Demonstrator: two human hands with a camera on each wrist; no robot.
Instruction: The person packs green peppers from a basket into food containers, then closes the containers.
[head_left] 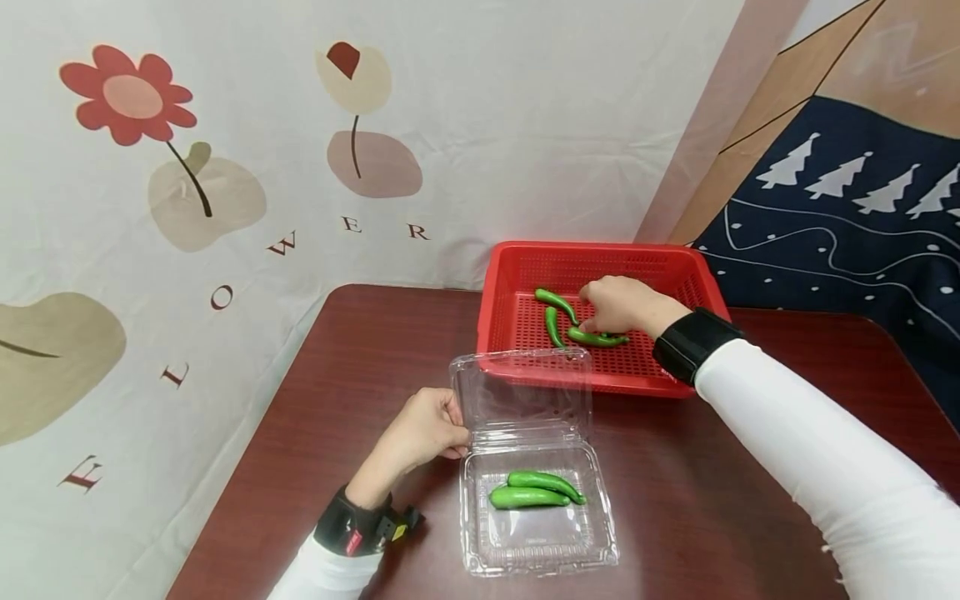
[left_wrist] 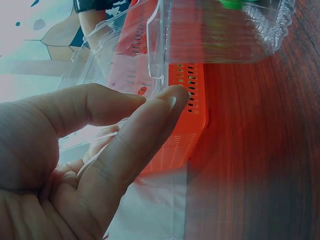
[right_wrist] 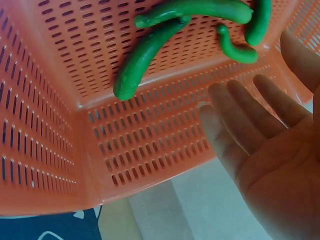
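A clear plastic clamshell container (head_left: 600,533) lies on the table with its lid raised toward the basket. Two green chili peppers (head_left: 531,497) lie side by side in its base. At the hinge's left end, my left hand (head_left: 429,423) pinches the container's edge between thumb and fingertips. Inside the red basket (head_left: 498,275), my right hand (head_left: 621,305) is lowered over several green chili peppers (head_left: 552,327). The right wrist view shows that hand (right_wrist: 280,145) with fingers extended and apart from the chili peppers (right_wrist: 145,60), holding nothing.
The slotted basket stands at the back of the dark reddish-brown table (head_left: 360,350), against a white flower-printed cloth (head_left: 487,125). The raised lid (head_left: 525,392) overlaps the basket's front rim in the head view. Dark blue cloth with white trees (head_left: 847,200) hangs at right.
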